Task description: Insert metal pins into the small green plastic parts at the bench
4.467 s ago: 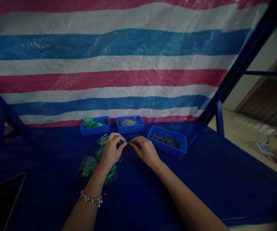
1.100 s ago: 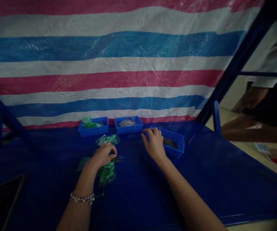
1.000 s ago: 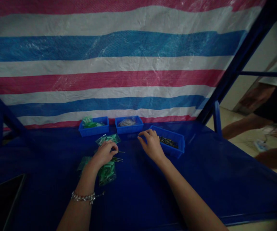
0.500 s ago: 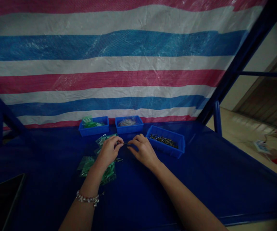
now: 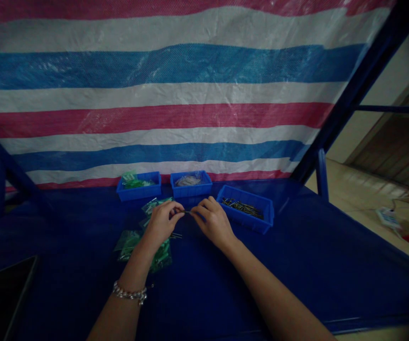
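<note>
A thin metal rod (image 5: 187, 211) spans the short gap between my hands, its exact kind too small to make out. My left hand (image 5: 160, 222) pinches one end between thumb and fingers. The other end sits in the closed fingertips of my right hand (image 5: 214, 223). Under and beside my left hand lie clear packets with green contents (image 5: 128, 244), partly hidden by the wrist. A few similar rods (image 5: 177, 235) poke out next to them on the blue table (image 5: 204, 289). Right of my right hand, a blue bin (image 5: 267, 219) holds many thin dark and brassy rods (image 5: 243, 207).
Two more blue bins stand at the back: the left bin (image 5: 138, 193) holds green pieces, the middle bin (image 5: 192, 191) pale clear ones. A dark flat device (image 5: 7, 293) lies at front left. Striped sheeting (image 5: 169, 113) hangs behind, between blue frame posts (image 5: 321, 142).
My hands have come slightly closer together, and less of the rod shows between my fingertips. The bins and packets stay where they were.
</note>
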